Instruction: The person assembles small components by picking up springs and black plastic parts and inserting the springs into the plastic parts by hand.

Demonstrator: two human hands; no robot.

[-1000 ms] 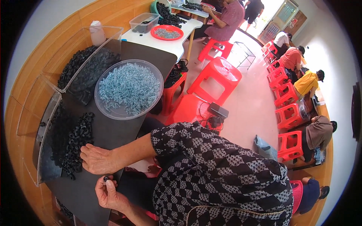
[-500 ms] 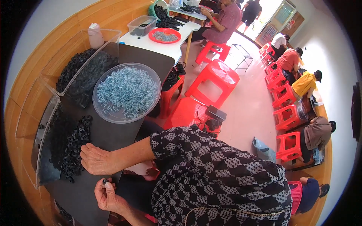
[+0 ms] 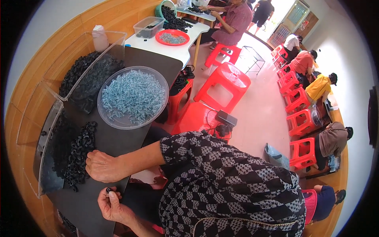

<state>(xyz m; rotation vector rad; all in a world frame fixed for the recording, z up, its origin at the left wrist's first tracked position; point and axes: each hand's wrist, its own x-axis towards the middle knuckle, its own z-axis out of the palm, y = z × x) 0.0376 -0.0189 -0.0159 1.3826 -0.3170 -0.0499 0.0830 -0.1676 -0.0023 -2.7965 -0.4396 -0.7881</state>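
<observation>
My left hand pinches a small round black plastic part between thumb and fingers, just off the table's near edge. Further up, my right hand has its back to me and its fingers curled closed. Its fingertips are hidden, so whatever they grip cannot be made out. Right beside it on the dark table lies a heap of small black plastic parts, spilling from a clear bin. Past my right hand stands a round clear tub full of small bluish coil-like pieces.
A second clear bin of black parts leans by the wooden wall. A white table beyond carries a red tray, a clear box and a tipped green basket. Red stools and several seated people line the room.
Both hands have shifted only slightly, and the left still pinches the black part. At the far table, a person's arm now reaches out over the tabletop.
</observation>
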